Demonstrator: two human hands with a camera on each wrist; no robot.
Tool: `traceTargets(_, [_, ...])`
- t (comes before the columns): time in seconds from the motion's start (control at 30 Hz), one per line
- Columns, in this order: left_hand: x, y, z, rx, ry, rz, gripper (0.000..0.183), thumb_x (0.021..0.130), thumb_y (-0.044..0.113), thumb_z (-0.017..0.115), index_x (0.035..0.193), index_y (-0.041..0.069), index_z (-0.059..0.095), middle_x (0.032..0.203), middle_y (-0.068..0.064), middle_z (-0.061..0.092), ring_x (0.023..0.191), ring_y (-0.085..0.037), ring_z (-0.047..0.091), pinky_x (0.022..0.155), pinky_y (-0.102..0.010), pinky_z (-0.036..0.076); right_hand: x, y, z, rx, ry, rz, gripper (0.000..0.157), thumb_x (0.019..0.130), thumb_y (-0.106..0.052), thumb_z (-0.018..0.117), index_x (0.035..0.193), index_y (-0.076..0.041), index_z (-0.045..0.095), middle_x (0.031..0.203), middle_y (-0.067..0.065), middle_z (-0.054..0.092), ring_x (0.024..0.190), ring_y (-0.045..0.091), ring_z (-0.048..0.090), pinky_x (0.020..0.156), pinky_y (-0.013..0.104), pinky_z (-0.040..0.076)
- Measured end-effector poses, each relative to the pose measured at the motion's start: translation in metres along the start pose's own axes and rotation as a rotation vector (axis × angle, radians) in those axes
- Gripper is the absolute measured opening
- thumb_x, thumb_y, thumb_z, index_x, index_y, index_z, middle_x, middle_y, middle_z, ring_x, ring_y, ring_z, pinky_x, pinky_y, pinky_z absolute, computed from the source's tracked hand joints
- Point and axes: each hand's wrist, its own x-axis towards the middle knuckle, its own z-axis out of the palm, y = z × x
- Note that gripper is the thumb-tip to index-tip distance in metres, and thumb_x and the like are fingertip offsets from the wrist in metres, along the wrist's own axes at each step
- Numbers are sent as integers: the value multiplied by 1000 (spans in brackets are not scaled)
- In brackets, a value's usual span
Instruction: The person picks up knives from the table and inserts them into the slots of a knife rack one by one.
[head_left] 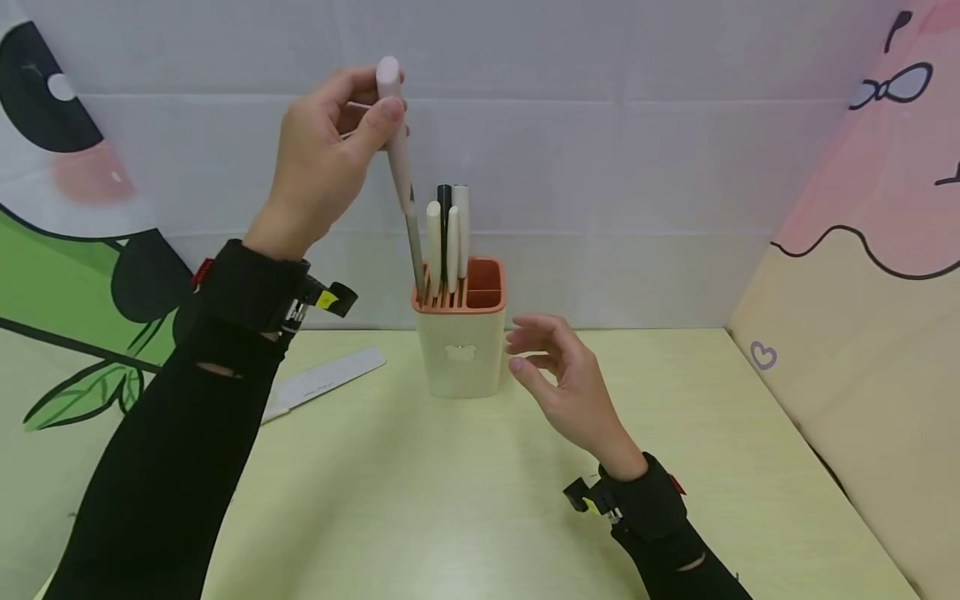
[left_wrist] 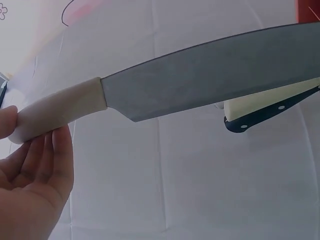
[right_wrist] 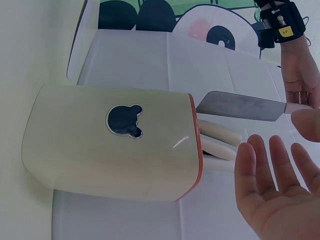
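My left hand [head_left: 315,162] grips a kitchen knife [left_wrist: 210,72] near the butt of its pale handle, fingers and thumb on either side. The knife points down, and its blade end overlaps the left side of the orange-rimmed top of a cream knife holder [head_left: 465,379]. Several other handles stick up from the holder, pale ones [head_left: 433,242] and a black one [head_left: 444,198]. To the holder's right, my right hand [head_left: 566,387] hovers with loosely bent fingers and nothing in it. The right wrist view shows its fingers [right_wrist: 277,165] spread near the handles.
A flat white blade-shaped piece [head_left: 333,379] with small print lies on the table [head_left: 420,500] left of the holder, partly behind my left sleeve. A pale sheet [head_left: 600,183] hangs behind the table. Printed cartoon panels [head_left: 862,208] stand at the sides.
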Motion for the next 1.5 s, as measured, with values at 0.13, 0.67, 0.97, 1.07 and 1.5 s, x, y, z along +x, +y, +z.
traceTargets(0.13, [5, -6, 1, 5, 7, -4, 35, 109, 21, 63, 142, 7, 65, 123, -4, 69, 106, -16, 66, 102, -27, 56, 0, 0, 0, -1, 2, 3, 45, 99, 6, 69, 142, -2, 56, 125, 13, 69, 114, 28, 69, 96, 29, 59])
traceTargets(0.67, [13, -34, 12, 29, -5, 0, 35, 110, 22, 62, 141, 8, 64, 125, -7, 68, 107, -14, 65, 100, -29, 55, 1, 0, 1, -9, -3, 14, 44, 100, 6, 68, 142, -2, 56, 126, 14, 68, 115, 28, 69, 97, 29, 59])
traceTargets(0.97, [9, -53, 17, 54, -16, -18, 34, 110, 23, 63, 140, 8, 65, 124, -6, 68, 105, -14, 65, 98, -28, 56, 1, 2, 3, -10, -13, 3, 44, 100, 5, 68, 142, -2, 57, 121, 17, 68, 114, 28, 68, 95, 32, 60])
traceTargets(1.07, [7, -59, 20, 56, -26, -21, 34, 110, 23, 63, 139, 6, 65, 124, -6, 67, 105, -14, 66, 98, -28, 56, 1, 3, 3, -13, -15, -1, 44, 100, 5, 68, 142, 0, 56, 121, 17, 68, 114, 28, 68, 96, 32, 60])
traceTargets(1.5, [-7, -89, 36, 92, -92, -67, 37, 111, 24, 59, 142, 4, 61, 130, -11, 66, 114, -24, 66, 102, -36, 55, -1, 3, 3, -8, -9, 4, 44, 100, 5, 69, 142, -4, 57, 121, 17, 68, 114, 28, 69, 95, 28, 59])
